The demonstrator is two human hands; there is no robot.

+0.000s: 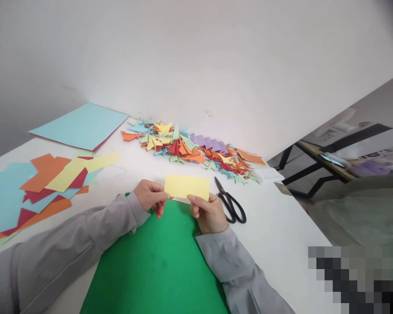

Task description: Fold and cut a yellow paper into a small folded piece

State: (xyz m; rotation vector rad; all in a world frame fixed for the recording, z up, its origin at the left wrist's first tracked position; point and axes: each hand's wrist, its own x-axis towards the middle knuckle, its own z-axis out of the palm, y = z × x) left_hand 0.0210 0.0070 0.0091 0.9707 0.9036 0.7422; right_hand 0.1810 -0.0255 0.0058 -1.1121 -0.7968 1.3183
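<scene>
A yellow rectangle of paper (187, 186) is held up flat between both hands, over the far end of a green mat (160, 261). My left hand (151, 197) pinches its lower left corner between thumb and fingers. At its lower right edge, my right hand (211, 212) grips the same paper, thumb on top. Just right of that hand lies a pair of scissors (229, 201) with black handles, blades pointing away. Beyond the paper, a long heap of small folded paper planes (180, 146) in several colours runs along the wall.
Loose coloured paper pieces (63, 172) overlap on the left of the white table (268, 226). Large blue sheets (81, 126) lie in the back left corner. A row of folded purple papers (208, 143) and an orange sheet (253, 157) are by the wall. The table's edge slants down at right.
</scene>
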